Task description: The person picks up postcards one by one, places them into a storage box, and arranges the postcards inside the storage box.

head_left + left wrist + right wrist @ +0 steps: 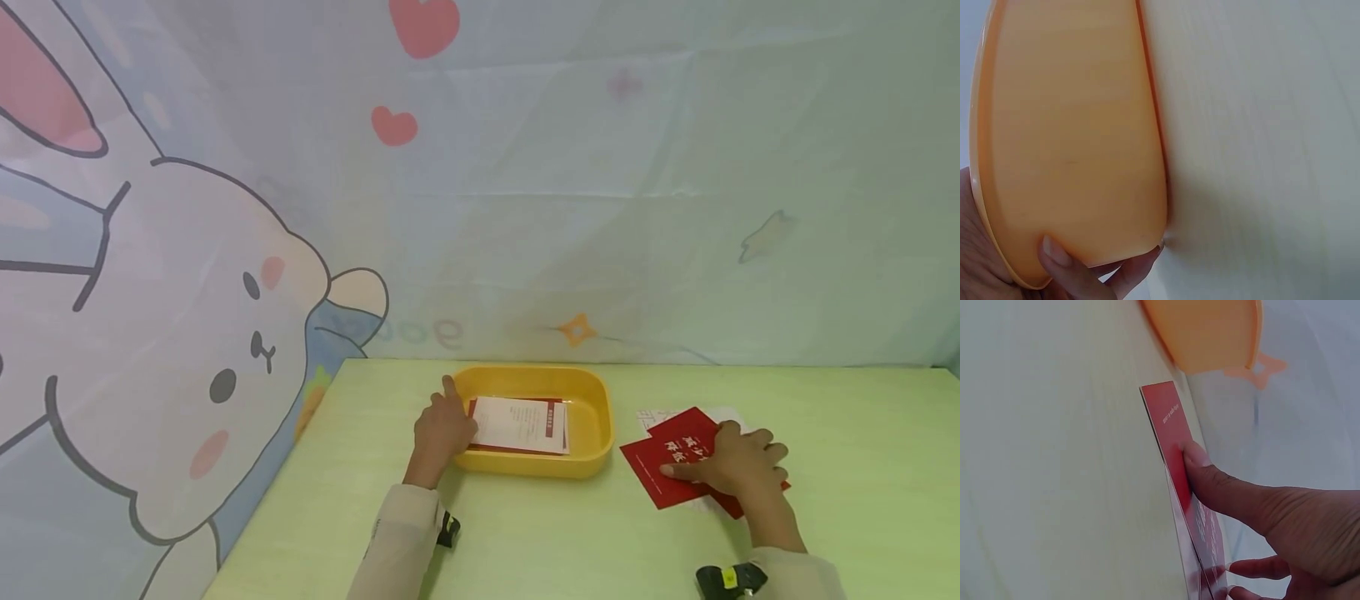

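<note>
My left hand (pixel 442 423) holds the left end of a yellow plastic tray (pixel 525 464); in the left wrist view its thumb (pixel 1063 265) lies against the tray's outer wall, other fingertips curving at the bottom edge. Inside the tray are a white printed card (pixel 510 423) and red cards partly under it. To the tray's right, my right hand (pixel 742 461) is spread over several overlapping red cards (pixel 656 473) with white lettering. Its thumb (pixel 1210 478) presses on the top card, and other fingertips touch the pile farther along. A white printed sheet (pixel 651 417) shows beneath the red cards.
The pale green table (pixel 540 533) ends at a hanging cloth (pixel 540 250) printed with a rabbit and hearts, close behind the tray. Dark wrist-worn devices (pixel 731 579) sit at both sleeves.
</note>
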